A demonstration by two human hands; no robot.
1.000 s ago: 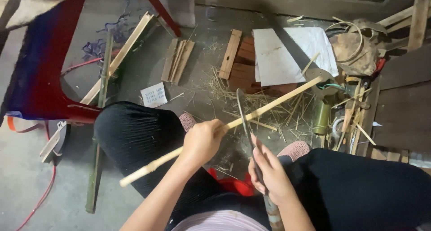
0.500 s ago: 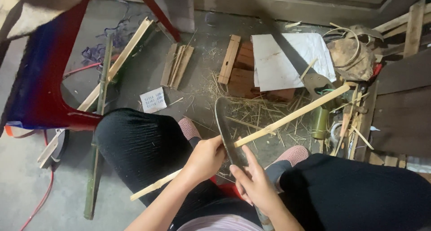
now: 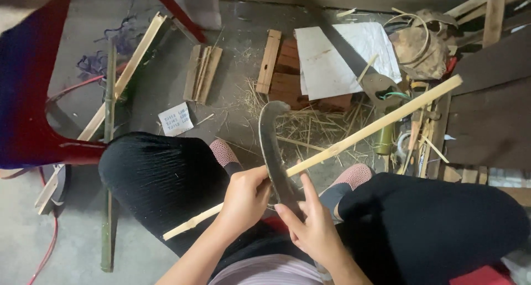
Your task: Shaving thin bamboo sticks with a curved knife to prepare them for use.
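Honestly the sketchy bit here is how close skin sits to that edge. Starting on the left: the left hand [image 3: 243, 199] has its fingers [image 3: 259, 181] curled tight around the long pale bamboo strip [image 3: 365, 133], which runs from low left, over the black-trousered lap, up to the right above the straw-littered floor [image 3: 232, 97]. Right next to that grip stands the dark curved billhook blade [image 3: 272, 146], hooked tip pointing away from the person, meeting the strip just beside the left thumb. If the blade skids along the slick bamboo or bites and jumps, I'd say that thumb is first in line, and the knee under it isn't far behind. Then the right hand [image 3: 315, 229]: it's wrapped around the lower part of the blade, near the handle, with the thumb stretched up along the flat, so closed but not a full fist; I can't tell how the hidden fingers sit. A loose hold there could let the tool twist. Both hands nearly touch each other.
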